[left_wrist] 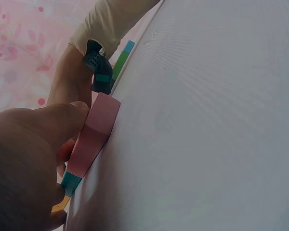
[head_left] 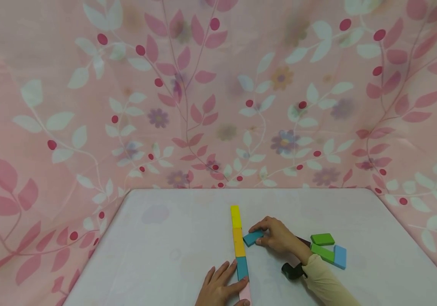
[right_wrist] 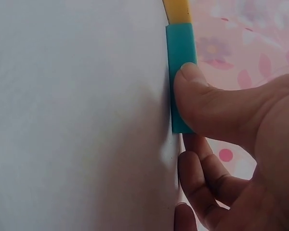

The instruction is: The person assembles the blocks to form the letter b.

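Observation:
A row of blocks runs along the white table: yellow (head_left: 235, 216) at the far end, then orange (head_left: 238, 242), teal (head_left: 242, 267) and pink (head_left: 245, 292). My left hand (head_left: 218, 287) lies at the near part of this row, fingers spread, with fingertips touching the row's teal and pink blocks. Pink also shows close up beside the thumb in the left wrist view (left_wrist: 103, 113). Just right of the orange block, my right hand (head_left: 277, 236) pinches a second teal block (head_left: 252, 238) between thumb and fingers. That block is angled and apart from the row.
Two green blocks (head_left: 322, 239) and a light blue block (head_left: 340, 257) lie right of the right hand. A dark piece (head_left: 303, 241) is partly hidden behind that wrist, which wears a black camera (head_left: 292, 271). Floral cloth (head_left: 218, 140) hangs behind the table (head_left: 157, 255).

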{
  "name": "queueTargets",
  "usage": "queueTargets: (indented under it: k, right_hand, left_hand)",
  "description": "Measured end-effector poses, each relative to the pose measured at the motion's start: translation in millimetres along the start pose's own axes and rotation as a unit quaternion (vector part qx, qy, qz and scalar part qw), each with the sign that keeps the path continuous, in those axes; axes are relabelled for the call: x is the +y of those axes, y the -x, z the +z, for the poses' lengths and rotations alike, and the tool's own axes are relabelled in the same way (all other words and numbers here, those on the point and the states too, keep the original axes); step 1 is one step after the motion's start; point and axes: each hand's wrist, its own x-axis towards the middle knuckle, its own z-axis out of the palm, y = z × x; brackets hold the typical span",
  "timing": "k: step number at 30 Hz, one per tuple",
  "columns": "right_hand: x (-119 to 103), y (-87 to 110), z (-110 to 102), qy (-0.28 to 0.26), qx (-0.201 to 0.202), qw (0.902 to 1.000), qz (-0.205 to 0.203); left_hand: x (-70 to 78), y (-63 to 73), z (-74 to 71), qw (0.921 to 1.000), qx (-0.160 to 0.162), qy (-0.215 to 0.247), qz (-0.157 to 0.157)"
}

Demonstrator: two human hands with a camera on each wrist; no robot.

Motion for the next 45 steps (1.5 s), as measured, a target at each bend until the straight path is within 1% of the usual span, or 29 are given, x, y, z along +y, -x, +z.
queueTargets:
  k: [2,3,8,14,18,20,22,25,27,29,32,34,36,40,45]
  right_hand:
    - [1,0.2,0,-0.003,-0.004,1.0,0.002]
    - [1,0.3,-1,-0.004,-0.003,1.0,-0.004]
    - [2,1.3,-2,-0.009,-0.008,0.9998,-0.013]
    - [4,3.3,-10,-0.021,-0.02,0.9994,-0.018]
    - [8,4.7,-19,-0.028,-0.017,0.9992,-0.023]
    - [10,6.5,-25,-0.03,-0.011,0.9993,-0.022]
    - [10,9.5,-34,-0.024,-0.002,0.9996,-0.018]
    - [11,17.0,-50,-0.006,0.006,0.9999,-0.012]
    - [11,23.8,-62,0.007,-0.002,1.0,0.006]
    - [11,32.0,-74,0.007,-0.025,0.9989,0.039]
    - [14,44.4,-90,-0.006,-0.061,0.9932,0.099]
    - [18,50.2,-96,-0.009,-0.077,0.9902,0.117]
    - [21,53.6,-100,-0.002,-0.08,0.9904,0.113]
    - [23,54.9,-100,0.006,-0.077,0.9923,0.097]
    - [20,53.5,-97,-0.004,-0.076,0.9919,0.102]
  left_hand:
    - [0.7,-0.1,-0.3,1.0,0.001,-0.006,0.003]
    - [0.8,-0.1,-0.3,1.0,0.002,-0.006,0.004]
    - [0.8,0.4,0.3,1.0,0.002,-0.001,-0.003]
    - [0.3,0.2,-0.6,0.9999,-0.012,0.0,-0.01]
    - [0.9,0.4,-1.3,0.9996,-0.021,0.008,-0.019]
    - [1.0,0.3,-1.4,0.9996,-0.022,0.005,-0.018]
    - [1.6,-0.2,-1.4,0.9993,-0.025,0.015,-0.023]
    - [1.7,-0.6,-0.5,0.9994,-0.021,0.015,-0.021]
    - [1.8,-0.5,0.3,0.9996,-0.014,0.017,-0.02]
    - [1.2,0.3,1.1,0.9999,-0.003,0.006,-0.01]
    - [1.2,1.1,0.4,1.0,0.009,0.002,0.001]
    - [1.0,1.6,0.1,0.9998,0.015,-0.004,0.008]
    - [1.4,1.4,-0.2,0.9999,0.015,-0.002,0.007]
    - [1.9,0.9,0.8,0.9999,0.01,-0.001,0.004]
    - [1.4,0.8,0.6,1.0,0.006,-0.001,0.002]
